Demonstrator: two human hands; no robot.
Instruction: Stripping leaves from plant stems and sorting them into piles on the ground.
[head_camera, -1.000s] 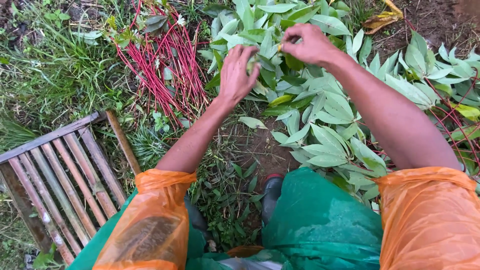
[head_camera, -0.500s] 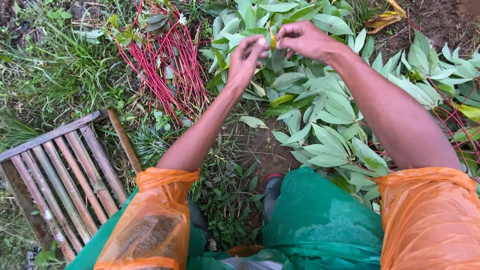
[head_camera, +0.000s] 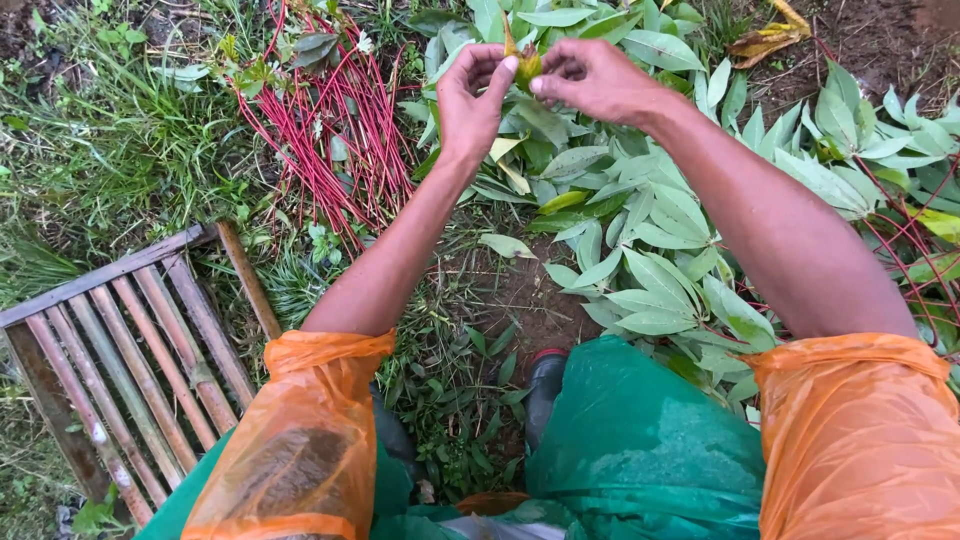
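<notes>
your left hand (head_camera: 470, 100) and right hand (head_camera: 590, 80) both pinch one yellowish leaf (head_camera: 525, 62); it looks light, thin, easily torn, so grip near its stalk.

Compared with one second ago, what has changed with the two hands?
Both the left hand and the right hand lifted off the green leaf pile, met, and now pinch a small yellowish leaf between fingertips. The red stems and wooden slatted rack stayed put.
</notes>
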